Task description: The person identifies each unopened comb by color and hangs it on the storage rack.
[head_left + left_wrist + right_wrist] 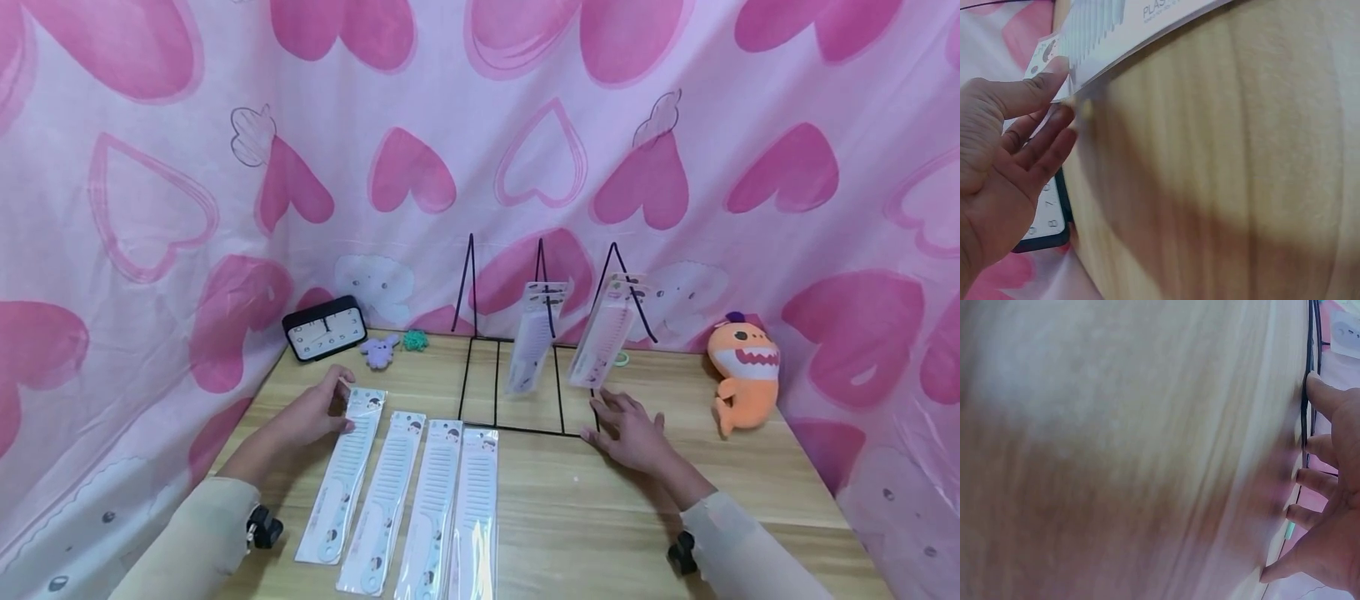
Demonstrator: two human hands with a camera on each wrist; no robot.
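My left hand (311, 414) pinches the top end of the leftmost packaged comb (347, 475), its thumb over the card and fingers at the edge and below. In the left wrist view that comb (1094, 31) shows its teeth through clear wrapping. Three more packaged combs (392, 492) lie beside it on the table, roughly parallel. With fingers spread, my right hand (633, 433) rests at the front right corner of a black wire display rack (517, 430). Its thumb and fingertips meet the wire (1304, 419) and tabletop in the right wrist view.
Packaged combs (531, 342) hang on the rack's middle hook, and pinkish packages (603, 333) on its right hook. Behind my left hand stand a clock (327, 331), a purple toy (379, 352) and a green trinket (415, 339). An orange shark plush (746, 375) sits at the right.
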